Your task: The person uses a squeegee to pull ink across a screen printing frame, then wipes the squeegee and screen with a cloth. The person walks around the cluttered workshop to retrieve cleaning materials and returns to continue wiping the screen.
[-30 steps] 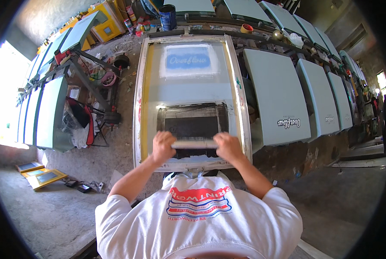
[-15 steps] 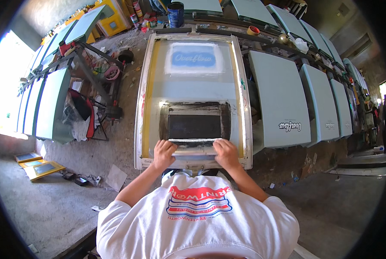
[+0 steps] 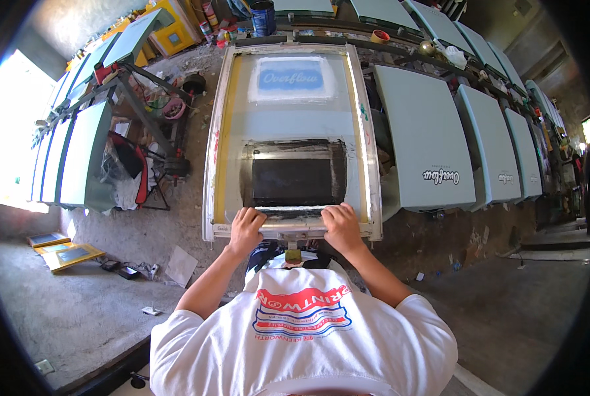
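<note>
My left hand point(image 3: 245, 230) and my right hand point(image 3: 341, 228) grip either end of a long pale squeegee point(image 3: 293, 223), resting on the near end of a screen frame point(image 3: 213, 145). Ahead of the squeegee lies a dark, ink-smeared rectangle point(image 3: 298, 181) on the screen's mesh. Toward the far end, a blue lettered patch point(image 3: 290, 79) sits inside a white border.
Pale green panels on racks point(image 3: 428, 132) stand to the right, others point(image 3: 85, 158) to the left. A blue bucket point(image 3: 263, 20) and tape roll point(image 3: 381, 35) sit behind. Yellow screens point(image 3: 70, 256) lie on the floor at left, near a pink basin point(image 3: 173, 107).
My hands and the squeegee moved down to the screen's near end, tilting from a level above it. The view has since shifted slightly, placing them higher in the picture than half a second ago.
</note>
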`<state>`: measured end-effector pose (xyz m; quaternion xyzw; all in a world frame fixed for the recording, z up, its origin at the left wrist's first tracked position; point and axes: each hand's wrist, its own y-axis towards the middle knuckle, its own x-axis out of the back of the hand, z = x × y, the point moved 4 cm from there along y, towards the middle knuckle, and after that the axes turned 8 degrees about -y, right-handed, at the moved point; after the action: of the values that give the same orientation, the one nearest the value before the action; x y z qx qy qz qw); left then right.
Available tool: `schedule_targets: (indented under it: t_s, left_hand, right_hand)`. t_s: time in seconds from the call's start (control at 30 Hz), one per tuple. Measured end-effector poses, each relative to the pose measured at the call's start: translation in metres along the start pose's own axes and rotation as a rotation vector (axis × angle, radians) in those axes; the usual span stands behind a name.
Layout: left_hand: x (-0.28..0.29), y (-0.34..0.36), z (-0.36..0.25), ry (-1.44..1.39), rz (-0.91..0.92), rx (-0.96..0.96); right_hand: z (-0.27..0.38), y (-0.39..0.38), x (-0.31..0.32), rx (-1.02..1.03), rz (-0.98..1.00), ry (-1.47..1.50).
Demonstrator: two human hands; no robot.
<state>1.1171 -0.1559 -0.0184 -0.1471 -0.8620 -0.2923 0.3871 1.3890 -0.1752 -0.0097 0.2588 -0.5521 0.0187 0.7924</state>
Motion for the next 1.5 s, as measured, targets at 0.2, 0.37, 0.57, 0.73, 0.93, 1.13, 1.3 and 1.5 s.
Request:
schedule_targets:
  t_s: [0.2,0.37,0.57,0.73,0.93,1.13,1.3,1.5]
  left_hand:
    - [-0.002,-0.049,-0.002,0.098,0.129,0.049]
    - [0.028,-0.069,0.045,0.247,-0.162,0.286]
    - [0.05,-0.093,0.144,-0.017,-0.423,0.985]
    - [0.037,-0.1,0.18,-0.302,-0.358,1.186]
    - [0.042,-0.092,0.174,-0.383,-0.437,1.259]
    - [0.047,-0.089,0.155,-0.422,-0.49,1.203]
    - [0.028,-0.061,0.118,-0.478,-0.55,1.163]
    - [-0.055,0.016,0.032,-0.447,-0.525,1.112]
  right_hand:
    - [0.007,-0.031,-0.002,0.029,0.018,0.056]
    - [-0.012,-0.041,0.011,-0.024,0.219,0.213]
    - [-0.099,-0.062,0.017,-0.547,-0.051,0.173]
    - [-0.157,-0.095,-0.02,-1.074,-0.018,0.134]
    - [-0.155,-0.087,-0.023,-0.936,-0.022,0.163]
    - [-0.148,-0.089,0.004,-0.963,-0.086,0.091]
    - [-0.177,-0.106,0.035,-1.025,-0.077,0.121]
    - [-0.288,-0.15,0.092,-0.976,-0.205,0.068]
